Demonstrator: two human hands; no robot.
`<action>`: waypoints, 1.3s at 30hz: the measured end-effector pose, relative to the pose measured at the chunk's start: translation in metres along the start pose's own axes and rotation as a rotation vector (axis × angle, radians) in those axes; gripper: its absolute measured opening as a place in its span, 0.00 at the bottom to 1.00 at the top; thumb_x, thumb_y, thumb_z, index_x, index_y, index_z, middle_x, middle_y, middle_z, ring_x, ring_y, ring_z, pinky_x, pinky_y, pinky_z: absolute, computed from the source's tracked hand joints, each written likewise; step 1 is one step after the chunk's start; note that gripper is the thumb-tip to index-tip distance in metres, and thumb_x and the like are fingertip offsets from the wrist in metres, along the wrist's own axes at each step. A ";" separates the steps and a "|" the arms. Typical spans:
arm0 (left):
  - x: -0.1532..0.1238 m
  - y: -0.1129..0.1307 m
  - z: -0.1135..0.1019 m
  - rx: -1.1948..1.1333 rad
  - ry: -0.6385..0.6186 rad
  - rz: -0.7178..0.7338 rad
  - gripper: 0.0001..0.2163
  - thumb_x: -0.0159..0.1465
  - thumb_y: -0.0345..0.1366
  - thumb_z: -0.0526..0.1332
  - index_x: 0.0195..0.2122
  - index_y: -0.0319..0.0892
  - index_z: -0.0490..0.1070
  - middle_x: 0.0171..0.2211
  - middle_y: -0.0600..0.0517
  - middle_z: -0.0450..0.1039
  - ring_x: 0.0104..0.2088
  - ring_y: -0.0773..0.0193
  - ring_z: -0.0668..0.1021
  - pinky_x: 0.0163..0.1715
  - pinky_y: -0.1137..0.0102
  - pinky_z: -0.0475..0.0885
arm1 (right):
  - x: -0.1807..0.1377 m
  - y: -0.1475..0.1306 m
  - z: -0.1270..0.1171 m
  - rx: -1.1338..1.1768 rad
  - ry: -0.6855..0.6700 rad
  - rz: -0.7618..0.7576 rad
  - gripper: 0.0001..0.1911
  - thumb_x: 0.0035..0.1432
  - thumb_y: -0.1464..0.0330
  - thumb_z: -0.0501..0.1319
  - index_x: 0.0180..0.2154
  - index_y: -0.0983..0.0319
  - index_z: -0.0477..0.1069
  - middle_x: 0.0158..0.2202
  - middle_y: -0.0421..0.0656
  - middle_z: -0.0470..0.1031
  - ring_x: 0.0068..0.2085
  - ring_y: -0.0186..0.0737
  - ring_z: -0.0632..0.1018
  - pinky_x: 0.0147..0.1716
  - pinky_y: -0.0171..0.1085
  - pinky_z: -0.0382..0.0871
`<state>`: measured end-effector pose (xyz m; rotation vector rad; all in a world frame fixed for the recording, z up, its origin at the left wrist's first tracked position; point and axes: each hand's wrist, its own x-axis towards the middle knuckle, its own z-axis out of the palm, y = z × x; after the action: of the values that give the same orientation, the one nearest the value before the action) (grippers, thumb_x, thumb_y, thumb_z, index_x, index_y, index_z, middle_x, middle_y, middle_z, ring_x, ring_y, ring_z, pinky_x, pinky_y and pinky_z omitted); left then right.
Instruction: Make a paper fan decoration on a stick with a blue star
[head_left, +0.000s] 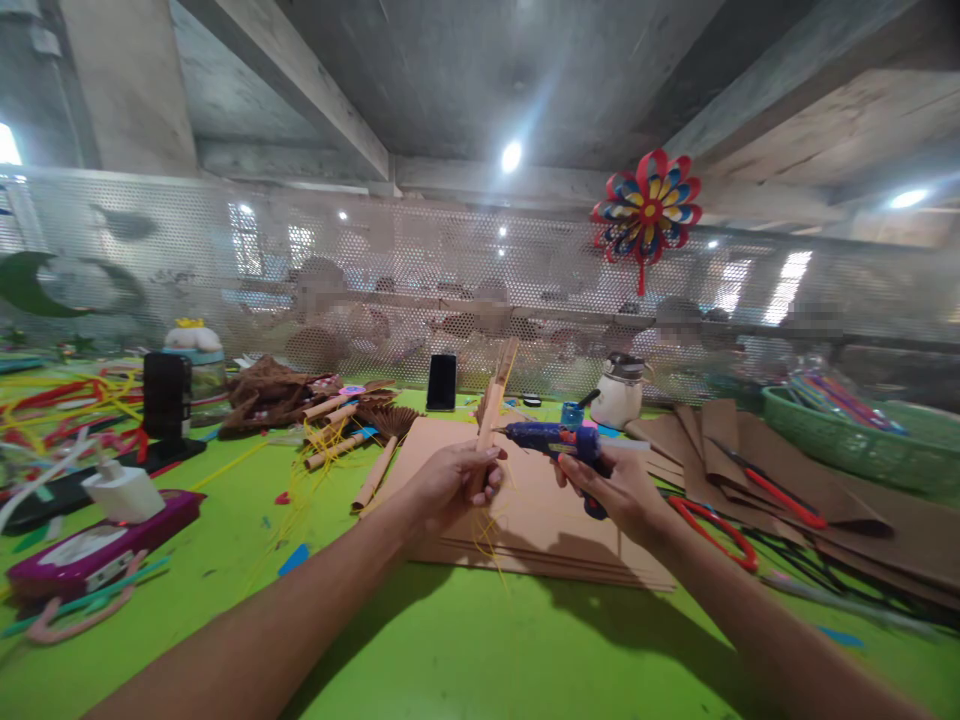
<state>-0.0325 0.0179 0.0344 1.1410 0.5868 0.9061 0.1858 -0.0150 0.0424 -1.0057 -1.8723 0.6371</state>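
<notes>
My left hand [457, 485] is closed around a narrow brown paper roll [492, 405] held upright, with thin yellow strands along its top and trailing below. In my right hand [619, 490] is a blue hot glue gun [551, 437], a pale glue stick jutting from its back. Its nozzle points left and is at the paper roll, just above my left fingers; whether it touches I cannot tell. Both hands are over a stack of brown cardboard sheets [442, 450]. Similar paper rolls [334, 450] with yellow strands lie to the left.
A phone [442, 382] stands behind the cardboard. Right of it are a white jug [619, 392], red-handled scissors [716, 535], brown paper sheets [847, 490] and a green basket [862, 440]. At left lie a purple power strip [105, 550] and a black stand [169, 405]. A perforated screen [420, 240] closes the back.
</notes>
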 end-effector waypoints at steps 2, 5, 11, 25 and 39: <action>0.000 0.001 0.001 -0.001 0.004 0.003 0.07 0.57 0.32 0.58 0.35 0.34 0.63 0.21 0.53 0.64 0.18 0.74 0.65 0.17 0.78 0.54 | 0.000 0.001 0.000 0.007 0.003 0.008 0.21 0.54 0.53 0.53 0.26 0.65 0.67 0.19 0.37 0.59 0.19 0.29 0.62 0.17 0.30 0.55; -0.001 0.001 0.003 -0.001 -0.004 -0.002 0.07 0.57 0.32 0.58 0.34 0.35 0.64 0.20 0.54 0.64 0.17 0.75 0.64 0.16 0.78 0.53 | 0.001 0.002 0.000 0.006 0.038 -0.010 0.21 0.54 0.54 0.53 0.25 0.66 0.67 0.19 0.38 0.59 0.19 0.29 0.62 0.17 0.30 0.54; -0.001 0.001 0.003 0.000 -0.014 -0.005 0.07 0.57 0.33 0.58 0.34 0.35 0.63 0.21 0.54 0.65 0.16 0.76 0.63 0.16 0.77 0.53 | 0.001 -0.001 0.000 -0.012 0.026 -0.011 0.21 0.54 0.53 0.54 0.24 0.66 0.67 0.19 0.39 0.61 0.20 0.29 0.62 0.18 0.30 0.56; 0.000 0.001 0.002 0.009 -0.010 -0.002 0.08 0.57 0.34 0.59 0.34 0.35 0.64 0.21 0.54 0.64 0.17 0.76 0.64 0.16 0.78 0.54 | 0.000 -0.006 0.000 -0.004 0.020 -0.016 0.21 0.54 0.54 0.53 0.24 0.66 0.67 0.18 0.38 0.60 0.19 0.29 0.61 0.17 0.30 0.54; -0.001 0.001 0.004 -0.010 -0.010 -0.006 0.06 0.57 0.32 0.58 0.33 0.35 0.64 0.21 0.53 0.65 0.19 0.74 0.65 0.17 0.78 0.54 | 0.001 -0.002 0.000 0.013 0.047 -0.026 0.20 0.54 0.55 0.54 0.24 0.65 0.67 0.19 0.38 0.60 0.19 0.28 0.62 0.17 0.29 0.55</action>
<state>-0.0306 0.0150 0.0361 1.1335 0.5765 0.8970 0.1852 -0.0153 0.0443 -0.9788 -1.8354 0.6046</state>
